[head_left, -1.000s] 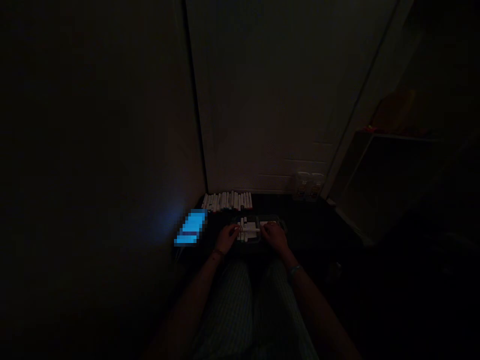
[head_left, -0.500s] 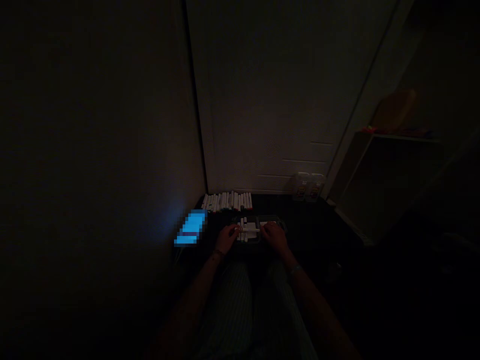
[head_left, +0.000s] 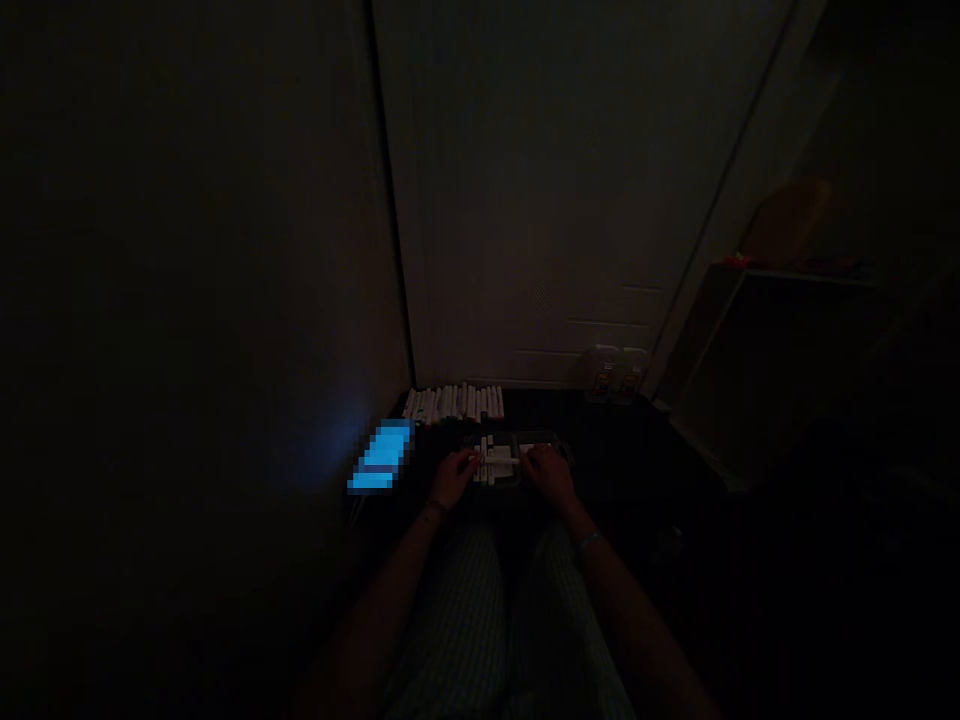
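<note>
The room is very dark. My left hand (head_left: pixel 454 476) and my right hand (head_left: pixel 550 472) rest on either side of a small dark case (head_left: pixel 517 462) on the floor, with several white marker pens (head_left: pixel 495 462) lying in it. Both hands have their fingers curled at the case; a white marker lies crosswise between them, and its ends seem to meet both hands' fingertips. My striped trouser legs (head_left: pixel 495 620) fill the foreground.
A row of several white markers (head_left: pixel 454 402) lies against the door base. A glowing blue screen (head_left: pixel 381 456) sits at the left by the wall. Two small plastic bottles (head_left: pixel 616 372) stand near the door frame. A low shelf unit (head_left: pixel 780 340) is at the right.
</note>
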